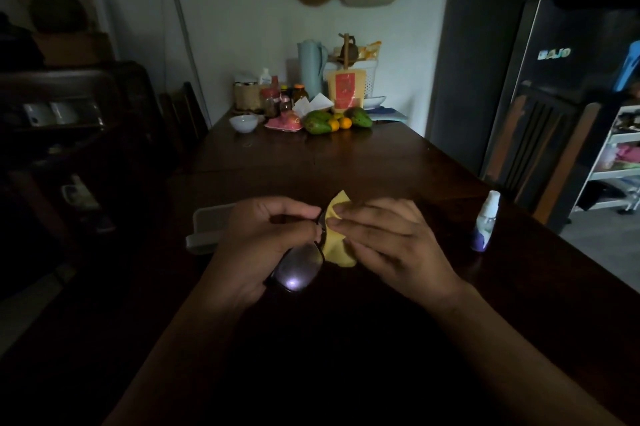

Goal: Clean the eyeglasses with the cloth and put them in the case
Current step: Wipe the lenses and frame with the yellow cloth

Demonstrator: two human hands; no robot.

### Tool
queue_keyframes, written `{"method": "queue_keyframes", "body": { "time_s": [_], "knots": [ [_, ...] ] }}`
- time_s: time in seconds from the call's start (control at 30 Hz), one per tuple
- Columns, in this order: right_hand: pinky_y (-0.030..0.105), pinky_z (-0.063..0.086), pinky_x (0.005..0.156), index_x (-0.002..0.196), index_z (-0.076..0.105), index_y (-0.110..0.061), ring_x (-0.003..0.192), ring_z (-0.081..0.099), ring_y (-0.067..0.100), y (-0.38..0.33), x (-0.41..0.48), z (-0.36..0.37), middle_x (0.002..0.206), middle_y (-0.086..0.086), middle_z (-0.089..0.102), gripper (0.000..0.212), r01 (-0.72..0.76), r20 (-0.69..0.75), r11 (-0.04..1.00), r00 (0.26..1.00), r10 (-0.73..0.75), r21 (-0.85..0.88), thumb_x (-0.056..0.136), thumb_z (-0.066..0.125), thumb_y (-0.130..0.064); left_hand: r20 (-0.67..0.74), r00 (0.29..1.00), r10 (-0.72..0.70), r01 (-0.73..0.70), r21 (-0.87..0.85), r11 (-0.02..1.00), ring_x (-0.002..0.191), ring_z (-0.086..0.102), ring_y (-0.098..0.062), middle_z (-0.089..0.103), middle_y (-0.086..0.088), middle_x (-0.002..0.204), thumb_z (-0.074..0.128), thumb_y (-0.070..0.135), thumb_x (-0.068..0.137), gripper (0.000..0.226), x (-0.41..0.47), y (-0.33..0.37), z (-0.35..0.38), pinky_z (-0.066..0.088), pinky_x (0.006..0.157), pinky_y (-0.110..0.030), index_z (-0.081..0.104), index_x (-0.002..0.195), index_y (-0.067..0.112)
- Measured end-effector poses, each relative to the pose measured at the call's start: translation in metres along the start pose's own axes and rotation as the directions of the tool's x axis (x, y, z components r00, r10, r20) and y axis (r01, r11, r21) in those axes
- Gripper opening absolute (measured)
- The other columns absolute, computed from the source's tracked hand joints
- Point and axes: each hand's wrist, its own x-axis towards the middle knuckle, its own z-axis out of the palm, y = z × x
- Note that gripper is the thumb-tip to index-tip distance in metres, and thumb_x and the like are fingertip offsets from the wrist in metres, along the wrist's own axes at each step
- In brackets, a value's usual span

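**A:** From the head camera, where are the glasses?

**B:** The dark-framed eyeglasses with clear lenses (300,264) are held above the dark wooden table (346,166), close to the person. The left hand (258,245) has its fingers curled round the frame, near the bridge and the near lens, which catches a bright glare. The right hand (388,238) pinches the small yellow soft cloth (341,235) against the far lens, thumb and fingers closed on the fabric.

**A:** How will they handle?

**B:** I'd judge them light but fragile: thin stiff frame, hinged arms, lenses that smear and scratch. Best held by the rim or bridge, never bare fingertips on the glass. The cloth is limp and bunches up, so it should wrap both faces of the lens.

**A:** And the case?

**B:** A pale rigid oblong case (211,228) lies on the table just behind the left hand; it looks open, though it's too dim to be sure. A small white-capped spray bottle with a purple base (485,223) stands well apart to the right.
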Motion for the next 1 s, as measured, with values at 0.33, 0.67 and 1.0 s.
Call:
{"method": "queue_keyframes", "body": {
  "time_s": [0.33, 0.67, 1.0],
  "knots": [
    [0.044, 0.045, 0.092, 0.13, 0.067, -0.027, 0.125, 0.057, 0.014, -0.006, 0.003, 0.001, 0.14, -0.013, 0.059, 0.034, 0.031, 0.066, 0.997, 0.998, -0.026, -0.074, 0.097, 0.065, -0.016, 0.011, 0.999, 0.03, -0.031, 0.016, 0.999, 0.074, 0.075, -0.017, 0.077, -0.004, 0.075, 0.079, 0.023, 0.049, 0.029, 0.002, -0.002, -0.001, 0.057, 0.066, -0.024, 0.08, 0.078, 0.023],
    [0.04, 0.049, 0.095, 0.118, 0.073, -0.02, 0.113, 0.063, 0.015, 0.018, -0.01, -0.01, 0.122, -0.005, 0.069, 0.03, -0.273, 0.054, 0.955, 0.962, 0.268, 0.116, 0.094, 0.061, -0.009, 0.124, 0.979, 0.161, -0.192, 0.309, 0.932, 0.075, 0.075, -0.011, 0.079, 0.003, 0.079, 0.081, 0.002, 0.068, 0.034, 0.001, -0.004, -0.008, 0.056, 0.069, -0.017, 0.08, 0.083, 0.033],
    [0.012, 0.039, 0.095, 0.12, 0.073, -0.012, 0.107, 0.058, -0.004, 0.028, -0.011, -0.021, 0.114, -0.006, 0.066, 0.033, -0.542, 0.177, 0.808, 0.84, 0.513, 0.231, 0.095, 0.058, 0.004, 0.45, 0.887, -0.107, -0.25, 0.661, 0.707, 0.07, 0.073, -0.004, 0.077, 0.012, 0.074, 0.081, 0.003, 0.073, 0.027, -0.001, -0.012, -0.009, 0.057, 0.064, -0.021, 0.079, 0.088, 0.026]
  ]
}}
